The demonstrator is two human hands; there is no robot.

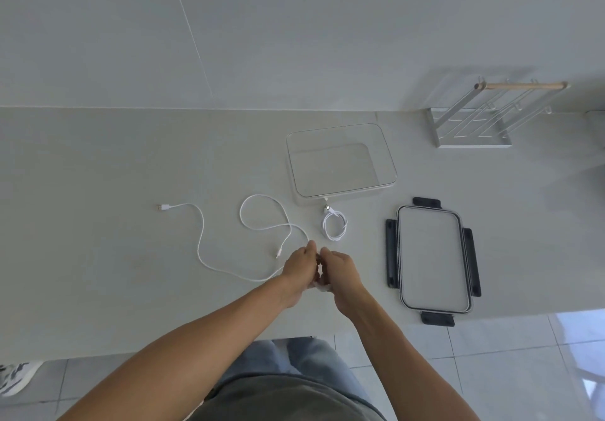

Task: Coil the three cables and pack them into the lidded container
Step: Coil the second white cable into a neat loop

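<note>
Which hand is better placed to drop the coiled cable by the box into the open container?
Right. The right hand is on the side of the coiled cable and the container, so its path looks shorter. The left hand sits toward the loose cable. Both hands seem busy pinching cable now.

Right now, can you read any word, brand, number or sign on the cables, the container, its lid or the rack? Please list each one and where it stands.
No readable text in this view.
Clear container: no print shows.
Lid: no print shows.
Coiled cable and loose cables: plugs too small to show any marking.
Rack: no label shows.
</note>
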